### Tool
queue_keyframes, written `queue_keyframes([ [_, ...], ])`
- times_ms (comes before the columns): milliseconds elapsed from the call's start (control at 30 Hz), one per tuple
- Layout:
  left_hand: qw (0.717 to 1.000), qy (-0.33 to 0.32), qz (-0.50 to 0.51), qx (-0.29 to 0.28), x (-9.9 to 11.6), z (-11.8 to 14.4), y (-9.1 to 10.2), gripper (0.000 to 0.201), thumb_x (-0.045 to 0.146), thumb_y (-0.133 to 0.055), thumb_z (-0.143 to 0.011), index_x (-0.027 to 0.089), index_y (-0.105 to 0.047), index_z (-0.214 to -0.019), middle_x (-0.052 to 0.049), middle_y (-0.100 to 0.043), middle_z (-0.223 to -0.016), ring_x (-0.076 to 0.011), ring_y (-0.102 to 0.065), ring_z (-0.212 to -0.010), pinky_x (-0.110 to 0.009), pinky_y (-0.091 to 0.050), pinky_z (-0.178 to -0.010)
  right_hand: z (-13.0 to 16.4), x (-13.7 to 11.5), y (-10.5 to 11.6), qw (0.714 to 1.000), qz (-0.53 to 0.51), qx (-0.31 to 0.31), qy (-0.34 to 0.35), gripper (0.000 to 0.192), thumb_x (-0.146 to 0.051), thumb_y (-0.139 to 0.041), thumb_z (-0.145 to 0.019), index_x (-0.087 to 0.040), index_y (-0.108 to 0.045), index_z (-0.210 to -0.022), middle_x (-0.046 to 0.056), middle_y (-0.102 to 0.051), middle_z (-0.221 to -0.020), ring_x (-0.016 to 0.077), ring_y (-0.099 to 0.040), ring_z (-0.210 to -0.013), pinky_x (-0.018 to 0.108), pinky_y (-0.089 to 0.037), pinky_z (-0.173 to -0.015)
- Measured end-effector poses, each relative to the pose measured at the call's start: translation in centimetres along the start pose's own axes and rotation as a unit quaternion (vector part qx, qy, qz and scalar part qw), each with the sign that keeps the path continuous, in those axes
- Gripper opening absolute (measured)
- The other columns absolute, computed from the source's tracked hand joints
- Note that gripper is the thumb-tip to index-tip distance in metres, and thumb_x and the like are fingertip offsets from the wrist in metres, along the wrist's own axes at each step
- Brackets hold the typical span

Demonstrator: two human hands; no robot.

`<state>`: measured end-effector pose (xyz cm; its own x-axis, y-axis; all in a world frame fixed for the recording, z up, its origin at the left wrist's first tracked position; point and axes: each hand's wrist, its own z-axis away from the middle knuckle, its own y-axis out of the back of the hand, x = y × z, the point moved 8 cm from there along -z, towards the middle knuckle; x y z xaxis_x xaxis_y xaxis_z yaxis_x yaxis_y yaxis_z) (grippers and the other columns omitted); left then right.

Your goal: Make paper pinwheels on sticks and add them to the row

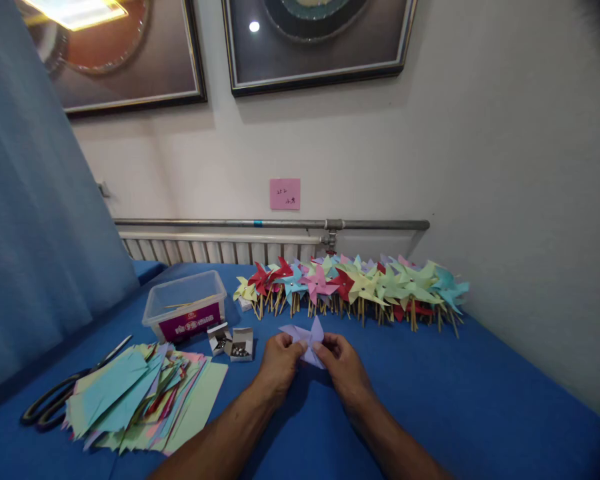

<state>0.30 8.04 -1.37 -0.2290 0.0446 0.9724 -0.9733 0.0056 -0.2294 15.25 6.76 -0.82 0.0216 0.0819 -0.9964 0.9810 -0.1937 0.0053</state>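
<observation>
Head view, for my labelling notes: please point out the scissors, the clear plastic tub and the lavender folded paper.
Scissors (87,371): head view, where the dark handles meet the blades.
Clear plastic tub (193,321): head view, on its labelled front wall.
Lavender folded paper (311,338): head view, near its middle.

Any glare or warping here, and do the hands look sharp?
Head view: glare streaks the left framed picture, a white spot marks the right framed picture; head view: their edges slant, perhaps from a wide lens; head view: the top right corner darkens; head view: left hand, right hand and purple paper pinwheel look fairly clear.
</observation>
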Motion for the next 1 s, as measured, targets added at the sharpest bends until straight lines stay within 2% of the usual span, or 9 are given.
queue_keyframes([
  [67,1.000,-0.004,0.008,-0.014,-0.1,0.1,-0.3,0.038,0.045,-0.082,-0.057,0.013,-0.066,-0.069,-0.001,-0.061,-0.056,-0.0099,-0.049,-0.049,-0.023,-0.037,-0.051,-0.4,0.9,-0.5,0.998,-0.050,-0.025,-0.024,0.042,-0.048,-0.078,-0.062,-0.018,-0.069,-0.091,0.007,-0.074,-0.084,0.0244,-0.067,-0.079,0.033,-0.050,-0.072],
  [200,1.000,-0.003,0.000,-0.027,-0.6,-0.1,-0.5,0.036,0.042,-0.082,-0.057,0.013,-0.065,-0.067,-0.002,-0.061,-0.057,-0.0099,-0.050,-0.050,-0.024,-0.038,-0.053,-0.4,1.6,-1.5,0.993,-0.068,-0.084,-0.048,0.039,-0.049,-0.078,-0.063,-0.016,-0.073,-0.084,0.002,-0.068,-0.069,0.0165,-0.058,-0.063,0.028,-0.043,-0.061],
  [467,0.999,0.019,0.007,-0.042,-0.8,0.1,-0.6,0.030,0.036,-0.082,-0.058,0.012,-0.064,-0.064,-0.003,-0.062,-0.057,-0.0106,-0.052,-0.051,-0.024,-0.040,-0.055,-0.2,1.8,-1.4,0.993,-0.065,-0.076,-0.062,0.038,-0.046,-0.080,-0.061,-0.014,-0.076,-0.081,0.001,-0.066,-0.065,0.0127,-0.052,-0.057,0.025,-0.037,-0.055],
  [633,0.999,0.030,0.003,-0.036,-0.7,0.2,-0.5,0.027,0.034,-0.079,-0.058,0.012,-0.066,-0.068,-0.003,-0.063,-0.057,-0.0108,-0.051,-0.049,-0.024,-0.038,-0.053,-0.3,1.8,-1.4,0.991,-0.091,-0.074,-0.060,0.036,-0.042,-0.078,-0.060,-0.014,-0.077,-0.083,0.003,-0.070,-0.069,0.0140,-0.055,-0.059,0.026,-0.041,-0.057],
  [800,0.999,0.031,0.015,-0.015,-0.2,0.2,-0.1,0.026,0.032,-0.079,-0.056,0.015,-0.060,-0.062,0.001,-0.057,-0.051,-0.0092,-0.047,-0.046,-0.022,-0.035,-0.050,-0.5,2.0,-1.1,0.993,-0.081,-0.071,-0.056,0.036,-0.043,-0.077,-0.062,-0.014,-0.077,-0.085,0.003,-0.071,-0.070,0.0149,-0.056,-0.059,0.026,-0.043,-0.058],
  [1000,0.999,0.035,0.013,-0.017,0.1,0.4,-0.4,0.027,0.033,-0.078,-0.053,0.016,-0.059,-0.061,0.002,-0.057,-0.050,-0.0087,-0.046,-0.044,-0.022,-0.034,-0.048,-0.6,2.5,-0.9,0.993,-0.069,-0.068,-0.060,0.037,-0.044,-0.076,-0.064,-0.014,-0.077,-0.086,0.004,-0.073,-0.070,0.0152,-0.058,-0.058,0.026,-0.044,-0.057],
])
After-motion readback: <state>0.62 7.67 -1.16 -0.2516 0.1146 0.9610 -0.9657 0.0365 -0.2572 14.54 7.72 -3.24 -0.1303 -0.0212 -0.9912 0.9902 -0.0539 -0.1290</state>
